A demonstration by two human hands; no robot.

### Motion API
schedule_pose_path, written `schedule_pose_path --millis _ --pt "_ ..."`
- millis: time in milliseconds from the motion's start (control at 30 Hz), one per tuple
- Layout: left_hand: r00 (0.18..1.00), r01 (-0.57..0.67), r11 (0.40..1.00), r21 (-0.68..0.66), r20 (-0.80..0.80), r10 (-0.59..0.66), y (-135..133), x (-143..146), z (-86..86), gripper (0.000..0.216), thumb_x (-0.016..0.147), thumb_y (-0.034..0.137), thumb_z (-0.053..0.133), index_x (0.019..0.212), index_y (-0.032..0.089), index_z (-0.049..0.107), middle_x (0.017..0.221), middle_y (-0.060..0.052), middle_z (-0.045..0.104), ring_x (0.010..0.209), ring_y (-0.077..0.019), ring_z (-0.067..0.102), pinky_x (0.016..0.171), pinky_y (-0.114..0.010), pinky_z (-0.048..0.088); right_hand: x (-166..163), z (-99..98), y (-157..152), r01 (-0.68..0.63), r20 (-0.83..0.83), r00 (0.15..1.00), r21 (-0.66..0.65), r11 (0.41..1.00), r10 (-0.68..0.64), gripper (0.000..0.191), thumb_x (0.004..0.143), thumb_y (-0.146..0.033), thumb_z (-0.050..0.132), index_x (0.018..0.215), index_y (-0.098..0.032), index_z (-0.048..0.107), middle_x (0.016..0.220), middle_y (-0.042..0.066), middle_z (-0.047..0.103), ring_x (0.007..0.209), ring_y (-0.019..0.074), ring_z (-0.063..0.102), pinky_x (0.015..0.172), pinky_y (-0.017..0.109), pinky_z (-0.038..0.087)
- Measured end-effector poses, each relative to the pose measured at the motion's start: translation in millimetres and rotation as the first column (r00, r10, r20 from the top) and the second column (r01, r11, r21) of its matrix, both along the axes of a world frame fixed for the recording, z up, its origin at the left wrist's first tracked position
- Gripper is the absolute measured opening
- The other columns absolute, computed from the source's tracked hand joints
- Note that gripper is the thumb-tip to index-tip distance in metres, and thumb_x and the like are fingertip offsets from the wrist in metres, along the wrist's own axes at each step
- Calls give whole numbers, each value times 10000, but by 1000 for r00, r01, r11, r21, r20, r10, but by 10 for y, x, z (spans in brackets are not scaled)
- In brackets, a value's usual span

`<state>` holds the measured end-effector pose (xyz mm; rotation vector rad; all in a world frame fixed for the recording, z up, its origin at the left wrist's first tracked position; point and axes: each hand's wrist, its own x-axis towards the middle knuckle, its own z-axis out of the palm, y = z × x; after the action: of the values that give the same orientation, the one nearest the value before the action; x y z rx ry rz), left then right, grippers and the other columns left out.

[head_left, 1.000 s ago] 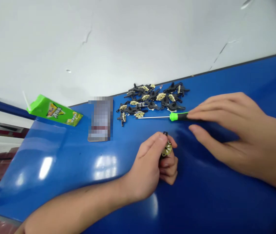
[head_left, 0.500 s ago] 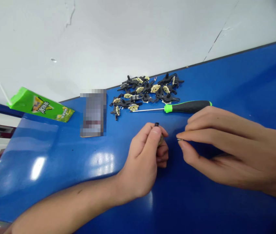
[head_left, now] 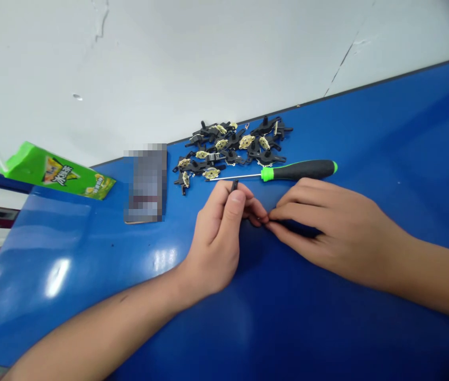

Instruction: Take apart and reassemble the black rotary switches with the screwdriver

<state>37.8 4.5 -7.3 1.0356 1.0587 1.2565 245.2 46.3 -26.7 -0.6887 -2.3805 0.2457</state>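
1. Your left hand (head_left: 216,238) is clenched, its fingers (head_left: 256,214) curled around a small part (head_left: 234,186), with only the black tip showing by your thumb
2. Your right fingertips (head_left: 275,214) are pinched together, just touching your left fingers; anything between them is hidden
3. Loose pressure in either hand could drop something small onto the table (head_left: 406,132)
4. The screwdriver (head_left: 299,170) lies just above your right hand; a careless sweep could knock it into the parts pile (head_left: 232,145)
5. The carton (head_left: 60,172) lies well left, near the table's edge
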Motion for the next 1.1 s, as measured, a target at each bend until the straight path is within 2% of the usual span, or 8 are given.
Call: schedule_pose_path --millis 167,367,767,1100 --pt "999 -38 999 -6 18 38 14 27 29 267 1148 404 626 973 212 689 859 -43 774 849 -205 773 850 -325 612 25 -8 -2 21 -1 1000 -30 999 -21 209 1119 -177 612 969 -174 758 899 46 718 832 208 670 758 363 496" --pt "999 -33 999 14 25 33 10 16 -4 282 1164 406 601 973 214 679 893 -41 814 859 -195 779 855 -325 622 18 5 -7 29 -8 1000 -52 998 -29 132 1089 -200 642 1068 -178 770 960 43 756 869 212 701 787 365 525" --pt "999 -30 999 15 24 30 -1 32 13 255 1180 326 561 991 207 684 975 -60 877 948 -208 840 902 -334 659 45 40 -34 90 -73 993 -99 991 -97 184 1065 -152 578 971 -207 727 925 21 762 813 174 716 732 342 558" --pt "998 -45 999 2 48 45 -5 27 10 271 1139 422 660 980 207 706 950 -69 879 985 -261 872 937 -391 682 51 42 -10 111 -93 989 -83 990 -119 196 1070 -110 586 992 -219 728 927 -2 771 778 129 711 716 298 543"
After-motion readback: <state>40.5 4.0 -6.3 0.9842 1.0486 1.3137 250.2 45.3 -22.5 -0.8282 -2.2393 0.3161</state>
